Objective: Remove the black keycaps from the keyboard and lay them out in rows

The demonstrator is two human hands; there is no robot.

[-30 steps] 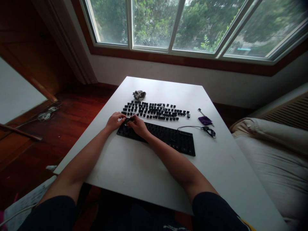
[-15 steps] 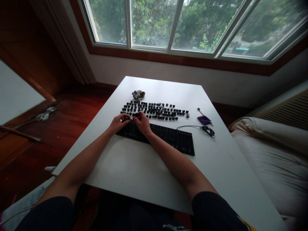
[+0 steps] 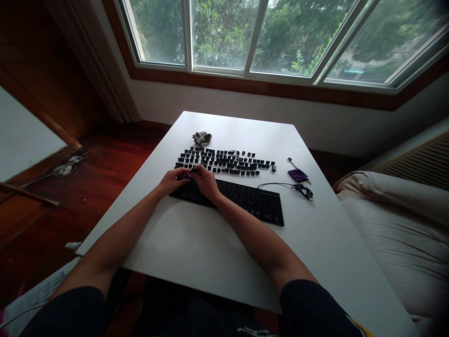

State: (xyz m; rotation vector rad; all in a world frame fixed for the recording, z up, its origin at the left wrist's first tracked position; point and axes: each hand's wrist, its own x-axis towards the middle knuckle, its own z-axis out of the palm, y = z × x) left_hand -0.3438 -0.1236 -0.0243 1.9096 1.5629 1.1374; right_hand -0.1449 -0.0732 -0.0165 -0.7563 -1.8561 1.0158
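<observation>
A black keyboard lies slantwise on the white table, and many of its keycaps are off. My left hand is at its far left corner, fingers curled and thumb bent toward them. Close beside it, my right hand is closed in a pinch low over the keyboard's left end. Whatever small dark thing is between the fingertips of either hand is too small and shaded to name. Loose black keycaps lie in rough rows just beyond the keyboard, the nearest ones close to my fingers.
A crumpled grey cloth lies behind the keycaps. To the right are a purple pouch-like item, a small brush-like stick and the bundled keyboard cable. The white table has a padded seat on its right.
My right hand has dropped slightly and moved left, closer to the keyboard and my left hand. My left hand has barely shifted. The keyboard has moved very slightly.
</observation>
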